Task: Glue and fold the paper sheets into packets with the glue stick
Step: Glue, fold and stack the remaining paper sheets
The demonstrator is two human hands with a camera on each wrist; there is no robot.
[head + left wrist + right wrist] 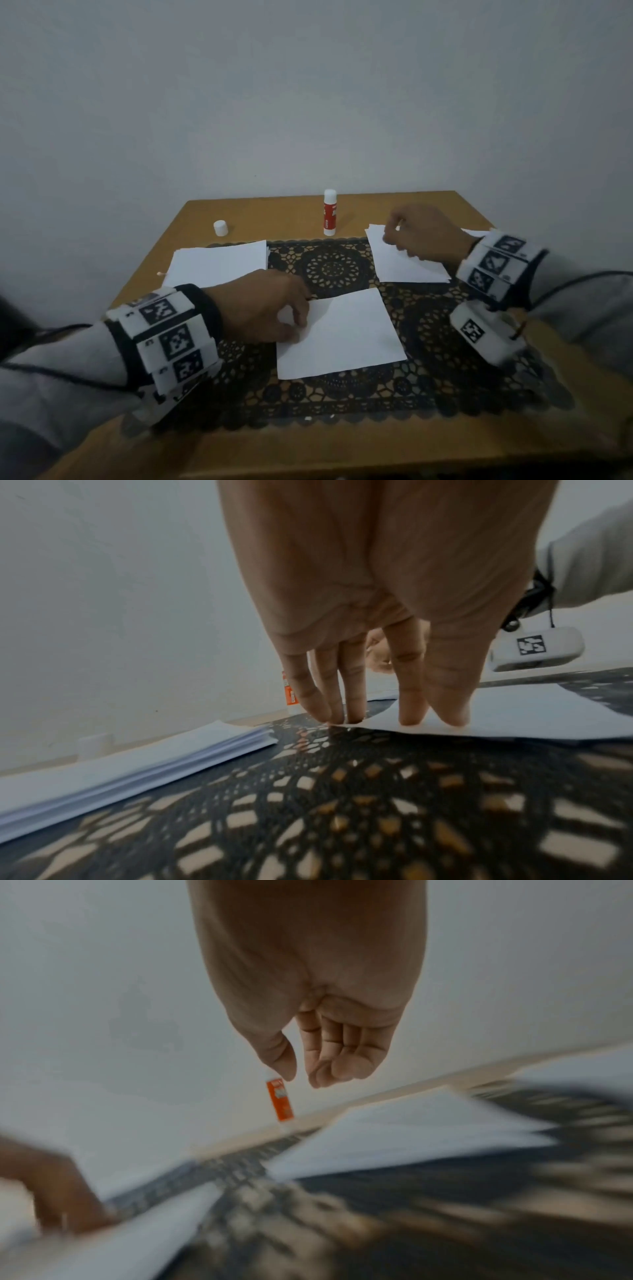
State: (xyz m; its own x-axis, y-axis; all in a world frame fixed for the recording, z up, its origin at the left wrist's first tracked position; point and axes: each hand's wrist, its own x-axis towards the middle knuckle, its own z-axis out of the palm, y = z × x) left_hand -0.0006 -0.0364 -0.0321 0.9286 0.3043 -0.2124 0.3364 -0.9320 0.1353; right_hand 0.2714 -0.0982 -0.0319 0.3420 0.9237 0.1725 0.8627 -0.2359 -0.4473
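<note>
Single sheet (342, 334) lies flat on the black lace mat (335, 265), centre of the wooden table (284, 212). Left hand (265, 306) rests on the sheet's left edge; in the left wrist view the fingers (409, 696) are straight and point down, their tips pressing the near edge of the paper (514, 712). Nothing is gripped.

Right hand (423, 236) hovers over the right pile of sheets (404, 265) at the far right of the mat. The right wrist view, partly blurred, shows the hand (318, 1031) with its fingers loosely curled and the thumb (281, 1056) close to them; it holds nothing, and there is a gap between the fingertips and the pile (411, 1134).

Glue stick (330, 212) stands upright at the far edge of the table, uncapped, red label facing the camera, well apart from both hands. Its white cap (220, 228) stands to its left on bare wood. A second, thicker pile of sheets (219, 263) lies at the left, partly on the mat; its stacked edges show in the left wrist view (137, 764).
</note>
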